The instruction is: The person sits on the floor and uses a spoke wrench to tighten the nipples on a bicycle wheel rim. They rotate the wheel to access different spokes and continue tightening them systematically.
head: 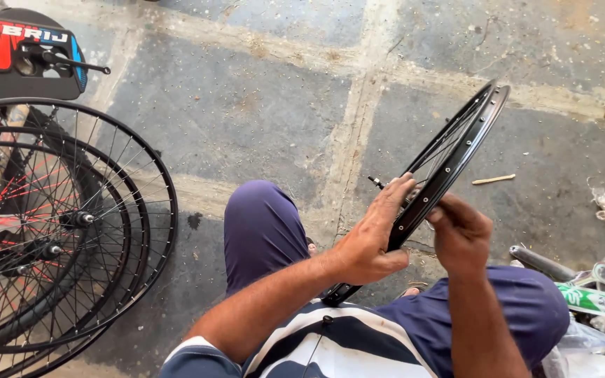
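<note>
The black metal bicycle wheel rim's [449, 157] lower end hides behind the left hand [369, 241], which grips it; the right hand [460, 234] pinches its edge, fingertips hidden.

Bright, even daylight, sharp through the middle.
Soft light falls on the stone floor [246, 105] with only faint shadows; the black rim [449, 154] shows a thin sheen. Spoked wheels [50, 231] at the left edge bow slightly from wide-lens distortion; corners look a little soft.

Rim [449, 157] between knees, stacked wheels [50, 231] left
</note>
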`<control>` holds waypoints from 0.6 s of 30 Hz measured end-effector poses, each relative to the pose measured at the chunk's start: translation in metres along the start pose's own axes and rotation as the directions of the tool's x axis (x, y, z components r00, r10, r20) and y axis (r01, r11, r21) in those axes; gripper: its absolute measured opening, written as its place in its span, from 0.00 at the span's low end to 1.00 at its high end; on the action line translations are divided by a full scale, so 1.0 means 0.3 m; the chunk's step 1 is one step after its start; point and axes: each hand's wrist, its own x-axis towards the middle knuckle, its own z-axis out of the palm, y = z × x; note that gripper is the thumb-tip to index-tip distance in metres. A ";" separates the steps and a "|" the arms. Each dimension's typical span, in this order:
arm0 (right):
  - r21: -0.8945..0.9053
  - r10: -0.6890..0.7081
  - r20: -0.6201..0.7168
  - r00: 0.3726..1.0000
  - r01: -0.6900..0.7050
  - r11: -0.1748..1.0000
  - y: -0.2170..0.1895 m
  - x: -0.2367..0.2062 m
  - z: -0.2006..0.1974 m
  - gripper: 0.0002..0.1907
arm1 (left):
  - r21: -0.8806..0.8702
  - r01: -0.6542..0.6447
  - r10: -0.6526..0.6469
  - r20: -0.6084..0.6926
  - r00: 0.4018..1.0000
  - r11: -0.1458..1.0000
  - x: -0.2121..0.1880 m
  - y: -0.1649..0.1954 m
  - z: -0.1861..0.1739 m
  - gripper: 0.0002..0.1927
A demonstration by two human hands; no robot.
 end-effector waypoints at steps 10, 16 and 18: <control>0.013 0.235 0.198 0.951 -0.243 0.970 -0.096 0.125 0.044 0.25 | -0.192 0.074 -0.081 -0.033 0.996 0.979 -0.032 0.006 -0.015 0.56; -0.860 -0.441 -0.087 0.893 0.156 0.486 -0.004 0.109 0.148 0.24 | -0.164 0.058 -0.070 -0.064 0.995 0.985 -0.015 -0.006 0.004 0.55; -0.878 -0.468 -0.145 0.872 0.104 0.466 0.028 0.087 0.154 0.25 | -0.156 0.039 -0.050 -0.068 0.996 0.987 -0.035 -0.029 0.015 0.56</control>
